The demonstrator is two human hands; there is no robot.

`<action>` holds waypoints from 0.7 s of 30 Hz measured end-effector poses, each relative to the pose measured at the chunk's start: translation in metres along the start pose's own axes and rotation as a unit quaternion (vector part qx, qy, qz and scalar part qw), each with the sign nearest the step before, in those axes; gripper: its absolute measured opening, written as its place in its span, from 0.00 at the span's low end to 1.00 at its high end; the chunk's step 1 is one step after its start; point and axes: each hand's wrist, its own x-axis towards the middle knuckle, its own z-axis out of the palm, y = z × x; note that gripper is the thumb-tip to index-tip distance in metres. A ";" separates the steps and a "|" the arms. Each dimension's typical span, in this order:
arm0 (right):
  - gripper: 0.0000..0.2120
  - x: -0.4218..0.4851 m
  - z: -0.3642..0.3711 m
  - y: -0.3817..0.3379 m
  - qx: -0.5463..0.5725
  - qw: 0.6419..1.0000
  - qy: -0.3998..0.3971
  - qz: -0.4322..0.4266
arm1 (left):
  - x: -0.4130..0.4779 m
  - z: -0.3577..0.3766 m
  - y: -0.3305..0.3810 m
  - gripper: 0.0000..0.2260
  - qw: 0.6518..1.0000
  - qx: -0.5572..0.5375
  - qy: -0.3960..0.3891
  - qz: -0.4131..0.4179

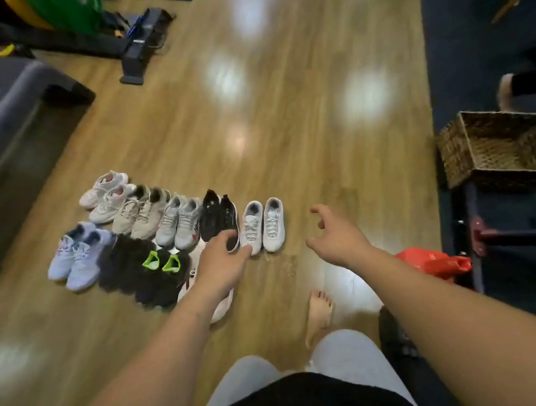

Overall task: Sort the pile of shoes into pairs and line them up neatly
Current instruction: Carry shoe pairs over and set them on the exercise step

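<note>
Wooden floor (289, 165) holds the shoes (144, 216) paired in two rows, left hand (222, 254) and right hand (332, 231) empty with fingers relaxed, so I'd guess next is straightening the white shoe (221, 307) under the left forearm.

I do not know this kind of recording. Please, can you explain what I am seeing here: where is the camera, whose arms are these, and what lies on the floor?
There is no machine here. A person wears a camera on the head, so you look down along their own two arms. The left hand reaches over the shoes, near the black pair, and seems to hold nothing. The right hand is in the air, fingers loosely curled, empty. On the wooden floor shoes stand in pairs in two rows, for example a white pair and a blue pair. A wicker basket stands at the right.
</note>
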 end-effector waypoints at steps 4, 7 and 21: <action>0.30 0.078 -0.026 -0.021 -0.054 0.995 -0.081 -0.031 | 0.039 0.002 0.022 0.24 0.997 -0.033 0.030 -0.061; 0.30 0.135 -0.038 -0.041 -0.090 0.988 -0.120 -0.045 | 0.064 0.002 0.032 0.25 0.993 -0.050 0.057 -0.094; 0.28 0.377 0.022 -0.054 -0.162 0.952 -0.257 -0.030 | 0.267 0.022 0.017 0.24 0.978 -0.004 -0.001 -0.210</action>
